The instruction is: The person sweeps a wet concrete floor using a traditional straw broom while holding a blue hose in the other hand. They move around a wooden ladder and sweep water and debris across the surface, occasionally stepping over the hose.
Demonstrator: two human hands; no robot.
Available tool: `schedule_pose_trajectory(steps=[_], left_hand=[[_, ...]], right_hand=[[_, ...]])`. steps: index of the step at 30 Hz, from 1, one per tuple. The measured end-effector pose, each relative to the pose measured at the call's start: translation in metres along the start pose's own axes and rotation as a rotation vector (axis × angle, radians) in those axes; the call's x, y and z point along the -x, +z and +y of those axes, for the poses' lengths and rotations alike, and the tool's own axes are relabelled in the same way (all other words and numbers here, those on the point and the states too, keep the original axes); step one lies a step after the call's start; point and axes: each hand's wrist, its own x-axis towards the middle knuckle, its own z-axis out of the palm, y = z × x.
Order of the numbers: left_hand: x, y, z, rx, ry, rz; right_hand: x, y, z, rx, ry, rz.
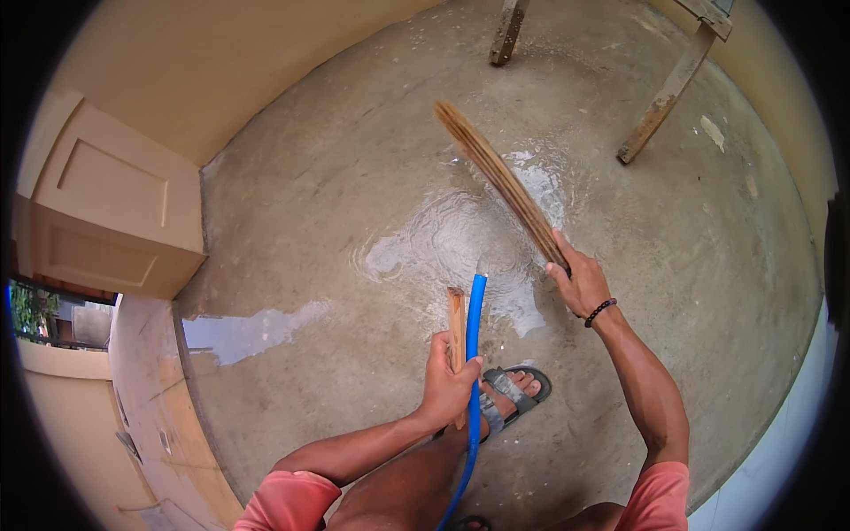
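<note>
Left fingers are clasping the blue hose and wooden stick; right fingers are gripping the broom, slanting over wet floor. Keeping the hose low, brushing puddle water with long strokes should be working best.

One left hand and one right hand: two. One broom, its strands too fine for me to count from here. One hose. One stick. Just one bracelet. Sleeves: two. Sandals: two, though I catch only a sliver of the second. Wooden legs: two, a nearer and a farther one.
</note>
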Motion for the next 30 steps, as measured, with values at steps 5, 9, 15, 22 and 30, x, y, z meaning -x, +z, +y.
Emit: schedule_pose_trajectory(steps=[5,9,15,22,30], left_hand=[[0.000,-0.002,-0.002,-0.024,-0.013,-0.004],[0.001,-0.005,0.002,0.002,-0.012,-0.020],[-0.003,-0.006,-0.002,-0.024,-0.050,0.004],[-0.001,0.005,-0.013,-0.027,-0.075,-0.005],[0.002,0.017,-0.013,-0.096,-0.103,-0.088]], right_hand=[[0.007,0.045,-0.054,0.197,-0.043,-0.472],[-0.031,0.021,0.012,0.103,0.261,-0.200],[-0.026,-0.024,0.030,-0.088,0.348,0.292],[0.140,-0.078,0.026,0.242,-0.039,-0.405],[0.180,-0.179,0.132,0.589,0.188,-0.169]])
